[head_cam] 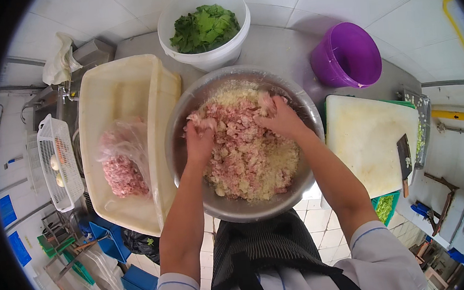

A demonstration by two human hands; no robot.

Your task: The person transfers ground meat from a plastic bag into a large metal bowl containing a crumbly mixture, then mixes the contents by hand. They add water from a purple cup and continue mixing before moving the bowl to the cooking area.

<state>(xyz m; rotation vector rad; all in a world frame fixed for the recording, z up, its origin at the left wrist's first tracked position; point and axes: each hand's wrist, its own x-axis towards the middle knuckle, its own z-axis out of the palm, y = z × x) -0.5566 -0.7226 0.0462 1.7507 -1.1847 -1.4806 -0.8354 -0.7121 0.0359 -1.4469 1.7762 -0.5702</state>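
Observation:
Before me a large stainless steel bowl [186, 181] holds ground meat [231, 132] strewn with pale, crumbly material [284, 163]. At the left side of the heap, my left hand [200, 143] grips a clump of meat, its fingertips partly buried. My right hand [281, 118] grasps another clump at the upper right of the heap; there the picture is slightly blurred by motion. Meat and pale material are unevenly mixed, pinker towards the top centre and paler at the lower right.
Left stands a cream plastic tub [118, 80] with bagged ground meat [124, 174]. A white bucket [209, 59] of leafy greens [206, 28] and a purple bucket [345, 56] stand behind. At right, a cleaver [404, 158] rests on a white cutting board [368, 142].

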